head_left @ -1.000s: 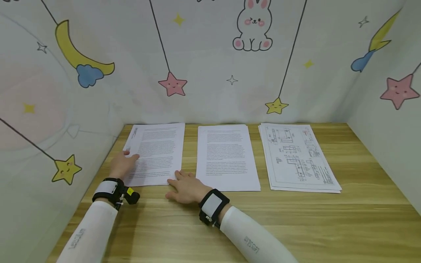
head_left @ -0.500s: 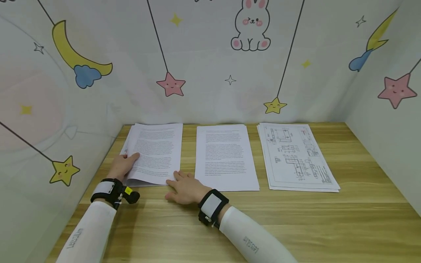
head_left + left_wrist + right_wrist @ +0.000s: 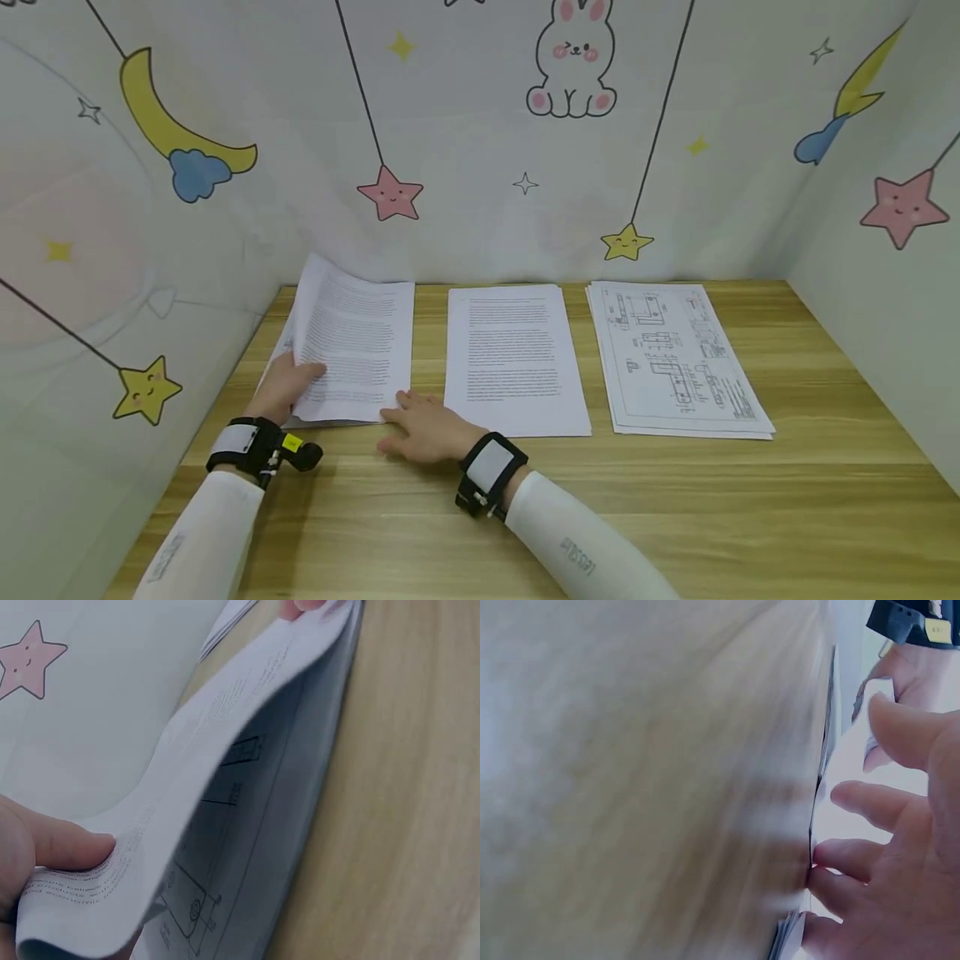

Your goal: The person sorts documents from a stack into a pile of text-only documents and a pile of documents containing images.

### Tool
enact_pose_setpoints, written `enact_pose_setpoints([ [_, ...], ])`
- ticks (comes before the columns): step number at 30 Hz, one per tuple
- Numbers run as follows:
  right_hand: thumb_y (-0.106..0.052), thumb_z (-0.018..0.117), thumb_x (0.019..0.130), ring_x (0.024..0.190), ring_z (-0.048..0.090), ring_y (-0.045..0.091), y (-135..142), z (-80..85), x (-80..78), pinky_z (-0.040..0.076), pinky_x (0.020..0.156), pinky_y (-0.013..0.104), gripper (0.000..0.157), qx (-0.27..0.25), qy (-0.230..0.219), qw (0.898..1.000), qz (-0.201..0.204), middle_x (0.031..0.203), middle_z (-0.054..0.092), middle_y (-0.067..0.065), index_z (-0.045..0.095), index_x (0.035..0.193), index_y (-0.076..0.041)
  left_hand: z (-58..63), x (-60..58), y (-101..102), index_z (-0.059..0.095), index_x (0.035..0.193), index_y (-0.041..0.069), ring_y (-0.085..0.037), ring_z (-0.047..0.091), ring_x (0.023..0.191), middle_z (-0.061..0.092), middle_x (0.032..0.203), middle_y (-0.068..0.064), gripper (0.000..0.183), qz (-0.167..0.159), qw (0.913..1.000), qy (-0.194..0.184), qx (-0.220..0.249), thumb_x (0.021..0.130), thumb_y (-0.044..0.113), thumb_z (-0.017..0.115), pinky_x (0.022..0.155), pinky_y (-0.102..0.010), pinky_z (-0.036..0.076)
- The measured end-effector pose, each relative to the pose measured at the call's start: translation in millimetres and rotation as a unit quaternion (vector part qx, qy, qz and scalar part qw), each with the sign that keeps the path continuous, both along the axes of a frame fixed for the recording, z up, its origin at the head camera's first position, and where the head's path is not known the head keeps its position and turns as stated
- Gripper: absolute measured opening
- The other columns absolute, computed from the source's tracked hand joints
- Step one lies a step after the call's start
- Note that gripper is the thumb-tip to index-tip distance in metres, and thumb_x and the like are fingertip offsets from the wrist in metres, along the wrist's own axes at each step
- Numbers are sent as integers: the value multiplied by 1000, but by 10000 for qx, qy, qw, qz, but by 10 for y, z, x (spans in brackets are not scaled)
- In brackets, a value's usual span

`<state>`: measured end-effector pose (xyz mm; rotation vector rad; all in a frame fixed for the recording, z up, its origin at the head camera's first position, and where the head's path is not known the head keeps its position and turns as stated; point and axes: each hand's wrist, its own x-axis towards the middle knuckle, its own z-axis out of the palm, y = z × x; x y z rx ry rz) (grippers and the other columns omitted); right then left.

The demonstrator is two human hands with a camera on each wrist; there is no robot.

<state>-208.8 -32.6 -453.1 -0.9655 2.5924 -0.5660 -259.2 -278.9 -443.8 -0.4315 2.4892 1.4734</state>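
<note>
My left hand [image 3: 282, 388] pinches the left edge of some printed text sheets [image 3: 352, 337], thumb on top and fingers beneath. That edge is lifted and curls up, its far left corner standing against the wall. In the left wrist view a page with a technical drawing [image 3: 255, 847] shows under the raised sheets [image 3: 180, 765]. With fingers spread, my right hand [image 3: 431, 429] rests at the near right corner of the same stack. The right wrist view shows its fingertips [image 3: 847, 859] at the paper's edge.
A second stack of text pages [image 3: 517, 358] lies just right of the left one. Farther right is a stack of technical drawings [image 3: 678, 358]. All lie on a wooden table [image 3: 675, 508], with a printed cloth wall [image 3: 480, 233] behind and at both sides.
The left hand has taken hold of the sheets' left edge and raised it, from flat to curled up. The right hand has stayed at the near right corner.
</note>
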Motion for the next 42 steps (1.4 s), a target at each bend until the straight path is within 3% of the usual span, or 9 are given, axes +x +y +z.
enact_pose_setpoints([
  [5, -49, 45, 93, 141, 27, 25, 102, 28, -23, 27, 114, 41, 61, -731, -373, 9964, -199, 152, 31, 14, 38, 143, -15, 59, 33, 33, 25, 146, 3, -31, 49, 112, 41, 138, -22, 61, 37, 9993, 174, 323, 96, 32, 45, 79, -33, 45],
  [12, -49, 44, 94, 141, 27, 23, 292, 96, -127, 29, 114, 40, 65, -1301, -260, 9892, -619, 152, 31, 14, 30, 147, -14, 161, 84, 148, 28, 145, 7, -21, 54, 102, 46, 131, -16, 61, -49, 9980, 325, 537, 95, 37, 46, 73, -27, 48],
  [18, -49, 42, 94, 138, 32, 26, 496, 178, -288, 32, 111, 45, 70, -2014, -345, 9714, -1211, 153, 30, 12, 21, 149, -11, 219, 107, 306, 33, 143, 7, -8, 59, 90, 53, 119, -6, 56, -199, 9921, 675, 1037, 95, 34, 48, 71, -24, 50],
  [22, -49, 45, 93, 134, 39, 30, 586, 222, -369, 38, 107, 47, 72, -2747, -990, 9341, -2053, 151, 32, 16, 19, 150, -11, 212, 114, 471, 36, 142, 11, -4, 64, 85, 57, 114, -2, 53, -221, 9884, 770, 1288, 95, 32, 50, 68, -22, 53],
  [27, -46, 46, 93, 126, 48, 30, 675, 257, -414, 40, 104, 50, 73, -3634, -1813, 8660, -2918, 140, 46, 22, 15, 150, -12, 184, 132, 727, 38, 141, 14, -7, 66, 89, 57, 120, -8, 50, -307, 9828, 769, 1652, 95, 29, 51, 70, -25, 55],
  [31, -42, 50, 93, 118, 54, 27, 762, 250, -437, 40, 102, 47, 74, -4119, -2110, 8177, -3424, 131, 54, 18, 13, 150, -14, 161, 151, 940, 40, 139, 16, -10, 67, 92, 58, 122, -10, 47, -353, 9773, 781, 1940, 94, 28, 53, 71, -27, 56],
  [35, -32, 51, 94, 109, 58, 23, 867, 211, -471, 46, 90, 39, 56, -4709, -2358, 7709, -3583, 121, 60, 11, 31, 144, -16, 135, 154, 1143, 42, 137, 19, -14, 67, 96, 59, 123, -11, 44, -432, 9716, 767, 2195, 94, 26, 53, 72, -29, 56],
  [38, -24, 50, 96, 104, 59, 20, 954, 196, -484, 46, 83, 33, 39, -4904, -2342, 7560, -3649, 115, 62, 6, 44, 133, -18, 106, 140, 1285, 44, 135, 21, -16, 67, 97, 60, 123, -10, 42, -464, 9698, 746, 2276, 94, 26, 54, 73, -30, 55],
  [42, -20, 48, 96, 104, 56, 19, 1083, 200, -489, 43, 85, 33, 35, -4803, -2074, 7592, -3872, 114, 60, 5, 45, 131, -15, 64, 103, 1439, 47, 131, 19, -17, 66, 95, 62, 119, -10, 41, -409, 9701, 763, 2266, 91, 26, 58, 72, -29, 53],
])
